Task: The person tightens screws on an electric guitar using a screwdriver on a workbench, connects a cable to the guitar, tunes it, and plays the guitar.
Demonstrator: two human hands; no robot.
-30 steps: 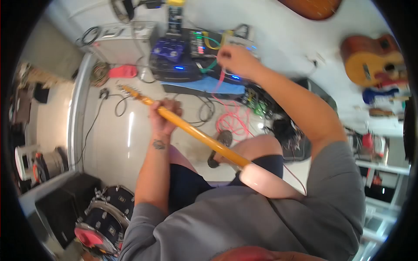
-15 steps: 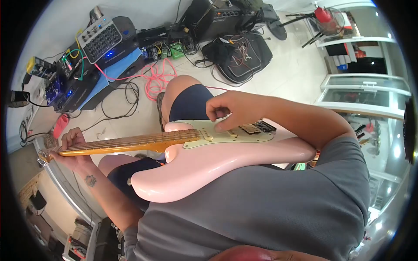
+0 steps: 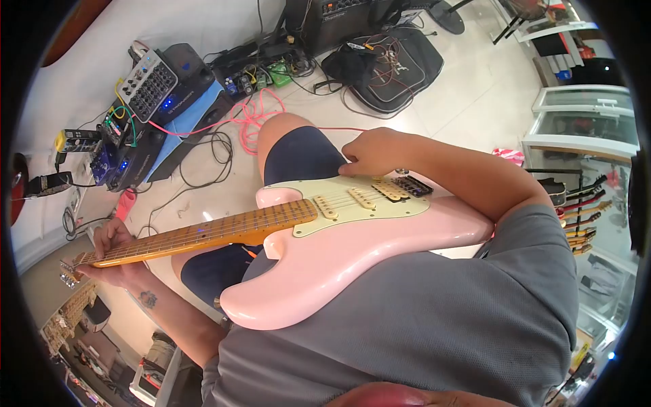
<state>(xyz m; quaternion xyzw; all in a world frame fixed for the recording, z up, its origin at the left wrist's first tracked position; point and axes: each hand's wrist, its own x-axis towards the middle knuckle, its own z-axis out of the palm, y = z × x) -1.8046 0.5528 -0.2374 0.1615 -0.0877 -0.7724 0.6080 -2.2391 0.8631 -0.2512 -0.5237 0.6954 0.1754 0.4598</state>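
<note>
A pale pink electric guitar (image 3: pixel 325 271) lies across my lap, its maple neck pointing left. Near the headstock, my left hand (image 3: pixel 114 247) wraps the neck, thumb on the near side and fingers bent over the far edge. My right hand (image 3: pixel 373 152) is curled at the far edge of the cream pickguard (image 3: pixel 308 230), beyond the strings and close to the control knobs. Its fingertips are partly hidden, so anything pinched in them cannot be made out. The right forearm passes over the guitar's body behind the bridge (image 3: pixel 412 186).
On the floor at upper left stand a small mixer (image 3: pixel 146 85) and black speakers (image 3: pixel 183 102). A pink cable (image 3: pixel 251 125) and black cables (image 3: pixel 220 159) trail nearby. A black gig bag (image 3: pixel 407 74) lies before an amplifier (image 3: pixel 339 27). Several guitars (image 3: pixel 583 217) hang at right.
My right hand has moved off the strings to the far edge of the pickguard. My left hand stays around the neck near the headstock. The whole view has shifted and tilted slightly.
</note>
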